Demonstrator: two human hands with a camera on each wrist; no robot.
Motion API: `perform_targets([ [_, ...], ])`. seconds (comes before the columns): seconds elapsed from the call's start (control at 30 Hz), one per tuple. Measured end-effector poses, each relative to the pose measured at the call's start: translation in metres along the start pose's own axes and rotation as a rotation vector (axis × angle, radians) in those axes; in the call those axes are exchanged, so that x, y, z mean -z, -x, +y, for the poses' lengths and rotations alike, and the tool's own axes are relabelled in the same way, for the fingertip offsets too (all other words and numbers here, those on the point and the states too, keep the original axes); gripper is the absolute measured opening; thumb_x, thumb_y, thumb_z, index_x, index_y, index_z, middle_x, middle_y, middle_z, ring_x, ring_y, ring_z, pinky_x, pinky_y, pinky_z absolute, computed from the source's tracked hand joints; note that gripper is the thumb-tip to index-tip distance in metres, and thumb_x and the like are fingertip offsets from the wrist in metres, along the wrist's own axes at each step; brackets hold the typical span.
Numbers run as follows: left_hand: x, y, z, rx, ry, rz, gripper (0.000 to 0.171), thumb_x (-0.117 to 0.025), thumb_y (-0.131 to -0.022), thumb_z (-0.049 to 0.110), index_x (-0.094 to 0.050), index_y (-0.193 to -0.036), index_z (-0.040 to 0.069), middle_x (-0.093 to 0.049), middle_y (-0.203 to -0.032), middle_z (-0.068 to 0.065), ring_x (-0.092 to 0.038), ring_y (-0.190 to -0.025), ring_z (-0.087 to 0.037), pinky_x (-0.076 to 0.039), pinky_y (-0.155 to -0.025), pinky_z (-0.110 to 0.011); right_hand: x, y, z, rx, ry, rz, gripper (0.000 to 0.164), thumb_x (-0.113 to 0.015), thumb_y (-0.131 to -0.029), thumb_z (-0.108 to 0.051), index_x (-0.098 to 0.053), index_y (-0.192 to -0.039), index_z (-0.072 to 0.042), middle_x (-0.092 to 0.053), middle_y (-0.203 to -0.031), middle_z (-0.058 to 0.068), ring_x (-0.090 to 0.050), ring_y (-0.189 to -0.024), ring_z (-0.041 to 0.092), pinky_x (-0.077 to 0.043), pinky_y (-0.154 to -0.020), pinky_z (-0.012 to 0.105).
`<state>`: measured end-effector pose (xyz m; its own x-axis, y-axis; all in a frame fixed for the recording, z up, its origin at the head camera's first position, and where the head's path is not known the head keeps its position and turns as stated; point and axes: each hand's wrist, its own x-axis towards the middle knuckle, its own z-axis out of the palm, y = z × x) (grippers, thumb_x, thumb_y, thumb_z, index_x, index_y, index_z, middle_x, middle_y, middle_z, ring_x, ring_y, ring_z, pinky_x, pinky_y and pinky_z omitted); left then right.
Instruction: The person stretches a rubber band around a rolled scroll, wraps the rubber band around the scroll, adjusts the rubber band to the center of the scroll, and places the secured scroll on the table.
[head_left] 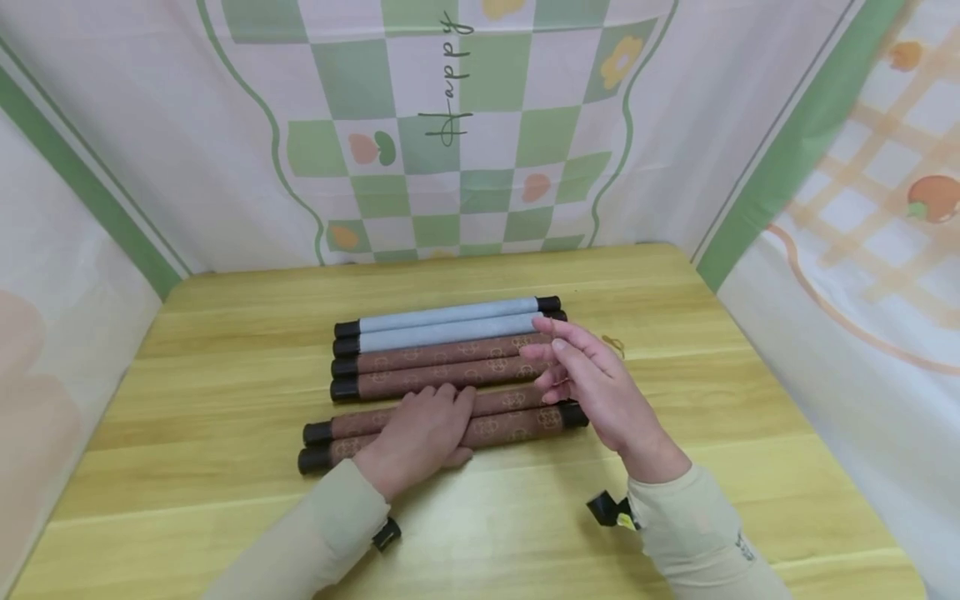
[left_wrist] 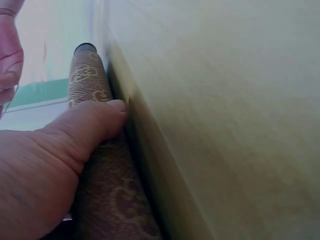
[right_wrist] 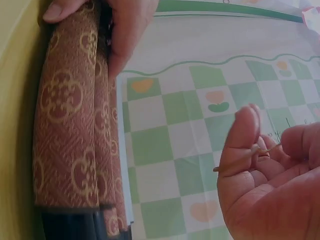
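A pair of brown patterned scroll rolls [head_left: 517, 425] with black end knobs lies nearest the person. My left hand [head_left: 423, 429] grips this pair from above, fingers over the top and thumb along the near side; the thumb [left_wrist: 95, 125] shows against the brown fabric in the left wrist view. Beyond the far end of that pair, my right hand [head_left: 603, 396] is raised, its thumb and fingers pinching a thin tan cord [right_wrist: 237, 163]. In the right wrist view the cord runs across one finger toward the thumb.
Behind lie another brown patterned pair of rolls [head_left: 420, 367] and a light blue pair [head_left: 450, 315], side by side. A small yellowish cord loop [head_left: 615, 342] rests on the wooden table [head_left: 750, 433] to the right. Printed curtains [head_left: 247, 208] enclose the back and sides.
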<state>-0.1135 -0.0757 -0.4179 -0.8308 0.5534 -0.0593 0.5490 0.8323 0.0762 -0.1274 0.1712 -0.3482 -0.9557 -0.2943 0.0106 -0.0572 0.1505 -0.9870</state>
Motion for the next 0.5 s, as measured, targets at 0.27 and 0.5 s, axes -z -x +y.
perform_targets([
  [0.27,0.002,0.009,-0.005,0.016,0.019,0.04,0.083,-0.081,-0.084,0.035,-0.046,-0.155,0.008,-0.066,-0.126,-0.016,-0.066,-0.11,-0.032,-0.058,-0.089,-0.051,0.009,0.001,-0.002,0.014,0.041,0.013,0.049,-0.031,-0.109,-0.005,-0.046,-0.156,-0.007,-0.059,-0.144,0.022,-0.068,-0.097,0.031,-0.063,-0.079,0.036],
  [0.5,0.011,0.02,-0.011,-0.001,-0.014,0.145,0.085,-0.084,-0.082,0.038,-0.049,-0.152,0.007,-0.067,-0.133,-0.015,-0.066,-0.118,-0.033,-0.055,-0.099,-0.052,0.017,0.004,0.0,0.022,0.186,0.079,0.04,-0.041,-0.112,-0.016,-0.053,-0.151,-0.014,-0.063,-0.139,0.013,-0.072,-0.096,0.032,-0.065,-0.072,0.039],
])
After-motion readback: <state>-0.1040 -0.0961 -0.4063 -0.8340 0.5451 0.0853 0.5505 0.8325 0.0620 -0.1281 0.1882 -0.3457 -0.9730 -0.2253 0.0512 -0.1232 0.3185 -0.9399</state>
